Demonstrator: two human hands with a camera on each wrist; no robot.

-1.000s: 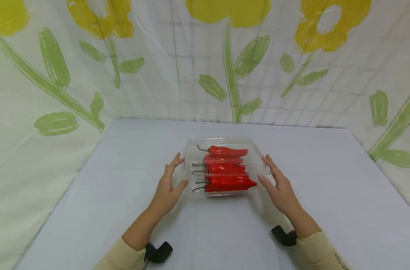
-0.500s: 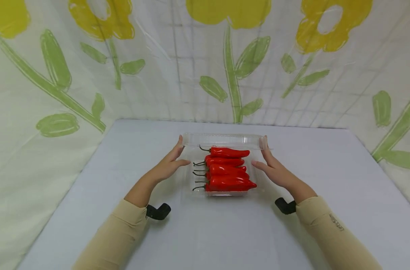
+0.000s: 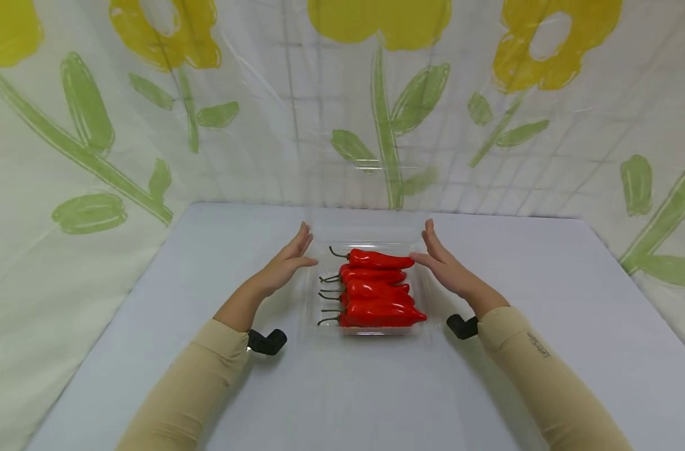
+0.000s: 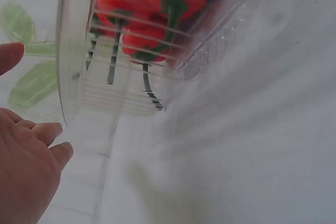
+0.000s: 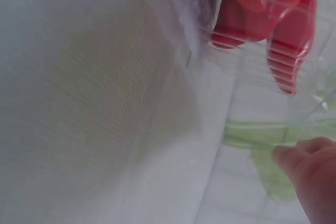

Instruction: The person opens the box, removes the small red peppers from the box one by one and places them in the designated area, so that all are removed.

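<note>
A clear plastic clamshell box (image 3: 314,300) stands on the table in the head view. Its lid (image 3: 367,228) is swung up at the back, so see-through that its outline is faint. Several red peppers (image 3: 376,289) with green stems lie in the box, stems to the left. My left hand (image 3: 283,263) is at the box's back left corner, fingers extended. Across from it, my right hand (image 3: 448,266) has its fingers extended at the back right corner. In the left wrist view, the fingertips (image 4: 60,153) are near the box's clear rim; contact cannot be told.
The white-covered table (image 3: 370,394) spreads around the box. Behind it hangs a pale curtain (image 3: 252,163) with yellow flowers and green leaves. A black wrist-worn piece (image 3: 268,342) sticks out beneath the left wrist, and a similar black piece (image 3: 462,327) beneath the right.
The lid has swung from lying over the peppers up and back. Both hands have moved farther from me with it, and the peppers now show uncovered.
</note>
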